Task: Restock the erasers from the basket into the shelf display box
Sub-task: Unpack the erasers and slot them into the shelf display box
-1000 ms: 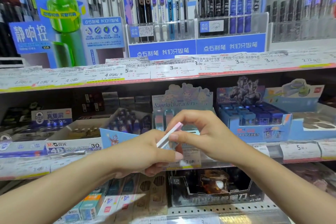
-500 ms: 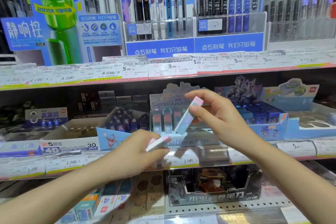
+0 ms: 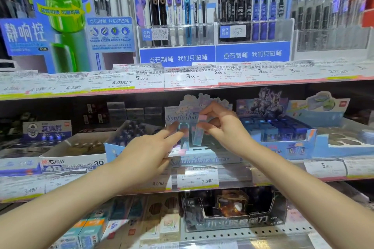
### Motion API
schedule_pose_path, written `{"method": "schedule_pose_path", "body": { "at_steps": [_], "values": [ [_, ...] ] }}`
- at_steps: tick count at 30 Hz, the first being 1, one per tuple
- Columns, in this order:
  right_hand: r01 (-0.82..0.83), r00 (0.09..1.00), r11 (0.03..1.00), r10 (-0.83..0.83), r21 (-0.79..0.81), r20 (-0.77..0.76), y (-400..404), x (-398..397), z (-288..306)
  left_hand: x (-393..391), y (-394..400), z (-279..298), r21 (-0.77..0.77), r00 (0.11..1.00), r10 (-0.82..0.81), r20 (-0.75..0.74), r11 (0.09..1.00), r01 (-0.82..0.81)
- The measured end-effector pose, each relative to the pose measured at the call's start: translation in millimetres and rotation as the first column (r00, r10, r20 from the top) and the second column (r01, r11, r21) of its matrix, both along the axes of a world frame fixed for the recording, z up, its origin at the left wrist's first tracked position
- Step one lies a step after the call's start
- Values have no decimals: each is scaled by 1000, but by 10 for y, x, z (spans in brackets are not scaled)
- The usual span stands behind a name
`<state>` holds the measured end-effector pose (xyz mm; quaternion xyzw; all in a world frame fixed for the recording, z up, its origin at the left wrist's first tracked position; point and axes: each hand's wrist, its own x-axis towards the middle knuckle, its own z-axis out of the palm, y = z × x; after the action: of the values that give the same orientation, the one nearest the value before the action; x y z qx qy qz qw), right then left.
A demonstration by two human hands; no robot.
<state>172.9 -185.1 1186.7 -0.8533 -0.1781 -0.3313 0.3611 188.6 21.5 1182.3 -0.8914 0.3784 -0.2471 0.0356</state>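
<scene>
The pale blue display box with a cartoon header card stands in the middle of the centre shelf. My right hand pinches a pink-and-blue eraser upright over the box's slots. My left hand reaches to the box's left front. Its first two fingers stretch out and touch an upright eraser in the box. A second pink-white eraser lies under those fingers, held against the thumb. The basket is out of view.
A blue eraser box stands right of the display box and an angled blue box left of it. A white carton sits further left. Price-tag rails edge each shelf. Pens fill the top shelf.
My right hand took one eraser from the left, lifted it, and now sets it upright over the box. My left hand moved forward to the box with the other eraser.
</scene>
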Motion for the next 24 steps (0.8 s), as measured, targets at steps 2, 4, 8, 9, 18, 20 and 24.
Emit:
{"method": "schedule_pose_path", "body": {
  "at_steps": [2,4,8,9,18,20,24],
  "values": [
    [-18,1000,1000,18,-7,-14,20,33,-5,17,16,-13,23,1000,4,-13,1000,-3],
    [-30,999,1000,30,1,-24,31,55,1,28,23,0,28,1000,-1,-30,1000,2],
    [-88,995,995,90,46,-43,8,84,6,67,33,39,2,996,-33,-88,999,33],
    [-102,993,993,104,53,-50,-6,96,2,77,33,41,1,995,-36,-98,999,37],
    [-124,991,988,127,90,-33,-70,172,-124,107,53,75,1,989,-80,-123,997,81],
    [-147,983,980,160,137,-89,-58,151,-116,93,48,95,5,988,-89,-126,996,91],
    [-146,982,982,159,121,-102,-60,158,-103,84,48,93,-3,987,-95,-131,995,95]
  ]
}}
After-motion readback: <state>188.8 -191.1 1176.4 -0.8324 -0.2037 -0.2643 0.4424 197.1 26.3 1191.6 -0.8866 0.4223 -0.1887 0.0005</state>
